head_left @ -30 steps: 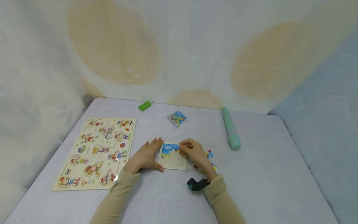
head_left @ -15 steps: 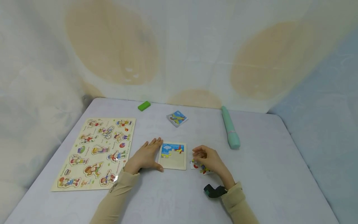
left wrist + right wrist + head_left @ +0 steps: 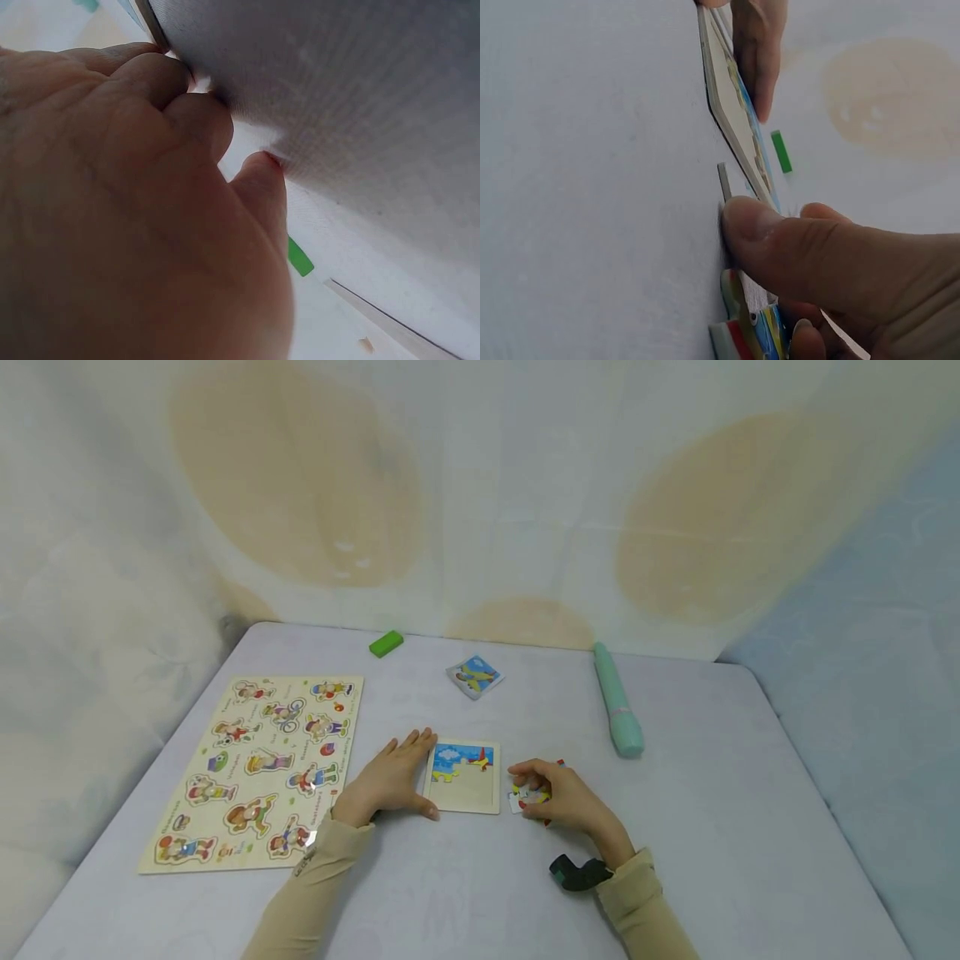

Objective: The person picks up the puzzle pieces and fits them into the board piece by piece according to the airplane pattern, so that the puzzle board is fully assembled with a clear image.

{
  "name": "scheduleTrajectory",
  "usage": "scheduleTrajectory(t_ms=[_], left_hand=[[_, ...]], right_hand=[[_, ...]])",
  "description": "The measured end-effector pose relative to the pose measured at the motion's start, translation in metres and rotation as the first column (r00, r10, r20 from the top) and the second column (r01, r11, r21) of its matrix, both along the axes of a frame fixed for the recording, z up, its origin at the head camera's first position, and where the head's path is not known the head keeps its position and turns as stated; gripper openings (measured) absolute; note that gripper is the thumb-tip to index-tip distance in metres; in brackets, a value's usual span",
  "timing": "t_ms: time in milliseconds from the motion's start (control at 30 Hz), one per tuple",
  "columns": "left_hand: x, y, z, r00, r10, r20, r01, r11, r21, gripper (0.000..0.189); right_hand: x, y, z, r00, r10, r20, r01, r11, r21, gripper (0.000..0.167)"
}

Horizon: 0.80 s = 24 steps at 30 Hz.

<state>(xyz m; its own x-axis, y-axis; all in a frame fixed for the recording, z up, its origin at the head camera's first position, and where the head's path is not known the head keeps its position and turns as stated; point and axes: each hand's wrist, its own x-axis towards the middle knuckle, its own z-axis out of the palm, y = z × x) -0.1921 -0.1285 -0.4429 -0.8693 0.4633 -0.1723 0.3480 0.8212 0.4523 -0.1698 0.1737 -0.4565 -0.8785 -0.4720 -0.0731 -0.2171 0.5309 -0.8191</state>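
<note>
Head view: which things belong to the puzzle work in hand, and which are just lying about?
In use:
left hand steadying the small puzzle tray
right hand pinching loose puzzle pieces

Lying about:
large peg puzzle board
green block
picture card
teal pen

Counter (image 3: 720,827): pale lavender-grey covering, rounded far corners, surface slightly textured. Backdrop (image 3: 480,485): white fabric sheeting hung behind and to both sides, creased, marked with large pale tan oval patches (image 3: 300,468). Right-hand section carries a bluish tint. Lighting: soft, even, diffuse; shadows faint. No floor or window in view.
</note>
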Motion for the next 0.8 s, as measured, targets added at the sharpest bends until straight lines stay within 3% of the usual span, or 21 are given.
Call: scheduleTrajectory(t_ms=[300,433,600,800], left_hand=[[0.0001,0.0001,0.0007,1.0,0.001,-0.002,-0.001,1.0,-0.001,0.119],[-0.0012,-0.0003,-0.0018,1.0,0.001,-0.009,-0.001,1.0,-0.002,0.12],[-0.0021,-0.0006,-0.0046,1.0,-0.004,-0.016,0.004,1.0,-0.005,0.12],[-0.0018,-0.0001,-0.0037,1.0,-0.004,-0.01,0.004,1.0,-0.005,0.12]], right_hand=[[0.0035,-0.0052,0.002,0.999,0.018,-0.043,-0.019,1.0,-0.01,0.052],[0.0031,-0.0078,0.003,0.998,-0.046,-0.052,0.046,0.999,-0.005,0.054],[0.0009,-0.0099,0.0033,0.984,-0.173,-0.035,0.173,0.985,0.005,0.045],[-0.0015,-0.0096,0.0045,0.977,-0.212,0.008,0.212,0.977,-0.029,0.037]])
